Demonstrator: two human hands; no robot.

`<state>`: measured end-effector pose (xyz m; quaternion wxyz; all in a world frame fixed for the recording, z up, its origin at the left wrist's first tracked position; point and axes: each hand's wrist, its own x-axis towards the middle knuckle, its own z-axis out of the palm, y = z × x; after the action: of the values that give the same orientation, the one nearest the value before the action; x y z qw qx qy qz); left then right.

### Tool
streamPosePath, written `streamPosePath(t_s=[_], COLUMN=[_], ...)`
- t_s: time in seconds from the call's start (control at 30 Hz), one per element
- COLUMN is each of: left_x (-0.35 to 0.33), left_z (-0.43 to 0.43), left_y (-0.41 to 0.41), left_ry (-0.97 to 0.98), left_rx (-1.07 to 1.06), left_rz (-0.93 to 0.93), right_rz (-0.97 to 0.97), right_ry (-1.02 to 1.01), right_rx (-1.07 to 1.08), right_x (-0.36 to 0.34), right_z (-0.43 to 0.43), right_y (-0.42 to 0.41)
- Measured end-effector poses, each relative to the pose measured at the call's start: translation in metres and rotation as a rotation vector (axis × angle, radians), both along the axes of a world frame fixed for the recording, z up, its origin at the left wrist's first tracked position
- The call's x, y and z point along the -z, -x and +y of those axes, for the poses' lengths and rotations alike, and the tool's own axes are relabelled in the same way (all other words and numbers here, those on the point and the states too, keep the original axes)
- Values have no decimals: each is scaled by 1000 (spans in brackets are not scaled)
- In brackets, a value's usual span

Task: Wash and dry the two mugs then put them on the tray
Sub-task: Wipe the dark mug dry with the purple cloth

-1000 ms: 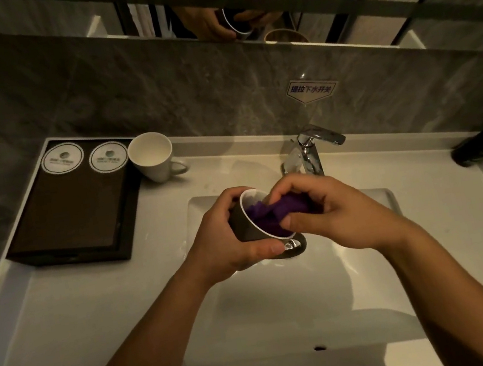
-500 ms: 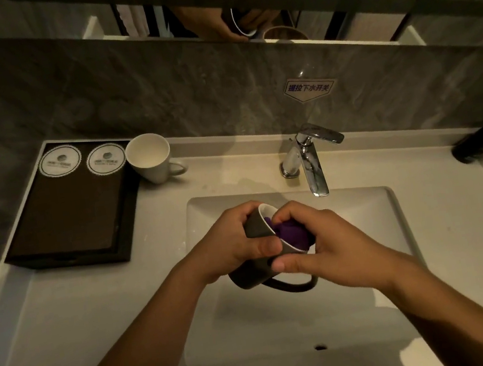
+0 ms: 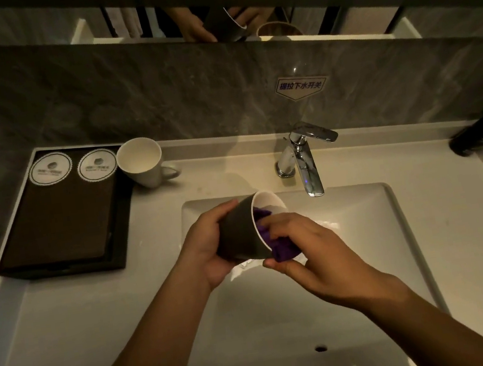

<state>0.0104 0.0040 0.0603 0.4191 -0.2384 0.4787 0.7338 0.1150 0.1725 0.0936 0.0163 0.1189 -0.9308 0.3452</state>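
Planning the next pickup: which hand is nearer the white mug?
Left. The left hand, gripping the dark mug, is in front and right of the white mug; the right hand, holding the purple cloth, lies farther right.

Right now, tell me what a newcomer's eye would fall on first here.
The middle draws the eye first: over the sink, the left hand grips a dark mug tilted on its side, while the right hand stuffs a purple cloth into its mouth. Next comes the white mug, upright on the counter at the back left beside the dark tray. The shiny tap stands behind the basin.
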Motion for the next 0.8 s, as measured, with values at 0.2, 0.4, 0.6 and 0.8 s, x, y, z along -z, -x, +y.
streamPosePath(t_s=[0.2,0.4,0.6,0.8], left_x=[2,-1,3,14], left_z=[5,23,34,32], left_y=[3,-7,-15,-23], left_ry=[168,254,497,485], left_rx=[-165,-289,-350,-454], left_rz=[131,255,721,961], right_rz=[-250,-50,-99,-166], right_ry=[-115,137,558,758], right_rx=[-94,217,718,733], right_x=[-8,7,3,-8], right_z=[11,-5,-40,-47], right_y=[-6,-7,1,6])
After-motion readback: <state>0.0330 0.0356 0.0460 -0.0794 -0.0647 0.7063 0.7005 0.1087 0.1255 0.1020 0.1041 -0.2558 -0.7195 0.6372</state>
